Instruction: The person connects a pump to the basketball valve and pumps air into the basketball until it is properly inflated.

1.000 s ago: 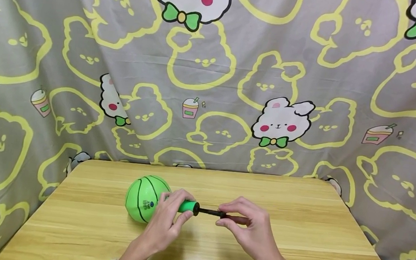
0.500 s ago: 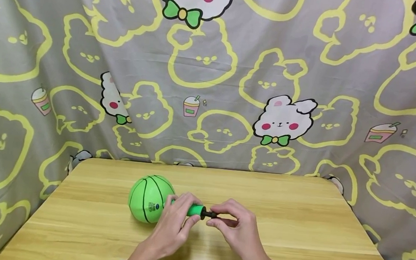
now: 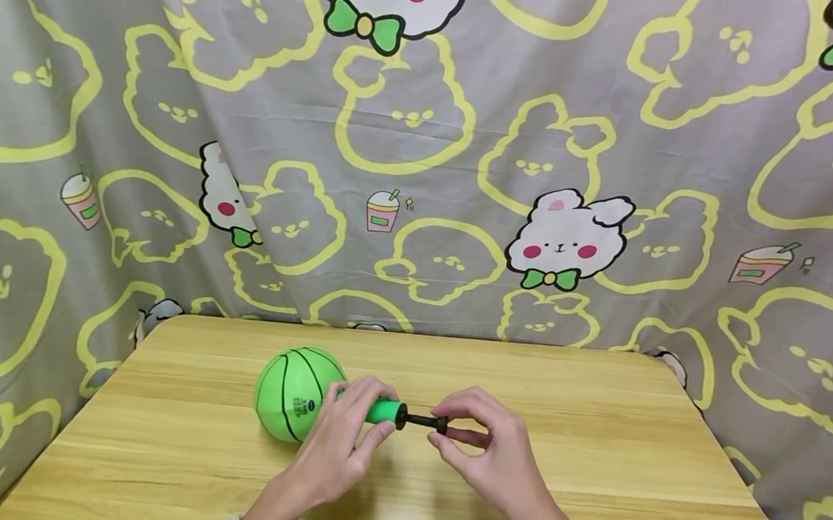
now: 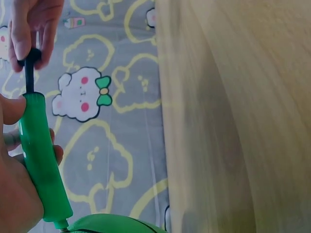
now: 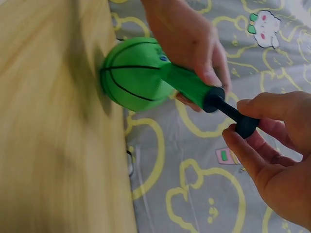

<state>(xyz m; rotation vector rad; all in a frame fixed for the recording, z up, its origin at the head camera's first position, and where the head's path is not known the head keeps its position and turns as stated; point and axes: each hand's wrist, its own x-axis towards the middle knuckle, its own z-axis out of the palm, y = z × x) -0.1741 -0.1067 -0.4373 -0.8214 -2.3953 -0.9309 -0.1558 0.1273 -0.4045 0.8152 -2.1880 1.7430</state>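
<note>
A green ball with black lines [image 3: 290, 398] rests on the table, left of the hands. My left hand [image 3: 342, 445] grips the green barrel of a hand pump [image 4: 43, 155], its far end meeting the ball in the left wrist view. With thumb and fingers, my right hand [image 3: 492, 443] pinches the black handle [image 5: 247, 126] at the pump's other end. A short stretch of black rod [image 3: 422, 420] shows between barrel and handle. The pump lies roughly level, above the tabletop. The left hand covers the join of pump and ball in the head view.
The wooden table [image 3: 591, 478] has rounded far corners. Behind it and at both sides hangs a grey curtain [image 3: 427, 152] printed with cartoon animals and drink cups.
My right hand first pushed the handle left toward the barrel, then drew it back right, so more rod shows again. The left hand and ball shifted slightly right, then back left.
</note>
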